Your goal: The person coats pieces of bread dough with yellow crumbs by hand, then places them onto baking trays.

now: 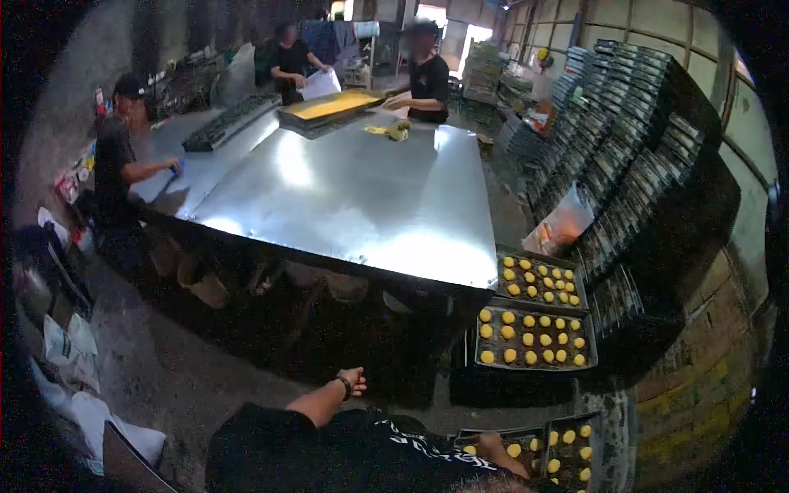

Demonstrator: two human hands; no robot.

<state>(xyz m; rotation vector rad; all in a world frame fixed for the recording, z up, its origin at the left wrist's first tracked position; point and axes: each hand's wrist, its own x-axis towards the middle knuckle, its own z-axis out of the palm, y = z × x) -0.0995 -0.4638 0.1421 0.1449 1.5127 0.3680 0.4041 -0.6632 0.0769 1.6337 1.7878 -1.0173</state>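
My left hand (354,382), with a dark band at the wrist, is held out in front of my body above the dark floor. Its fingers are curled in, and nothing shows in them. Low at the right, my right hand (498,453) is over a dark metal tray (518,433) of round yellow dough pieces (514,450); its fingers are too blurred to make out. Right beside it lies a second tray (598,448) with more yellow pieces. Two further trays of yellow pieces, a nearer one (534,370) and a farther one (585,297), sit by the table corner.
A large metal-topped table (345,189) stands ahead. Around it are three people (115,164), one holding a blue item. On it lie a yellow-filled tray (333,105), a dark tray (230,123) and a cloth (399,130). Tall tray stacks (616,148) line the right.
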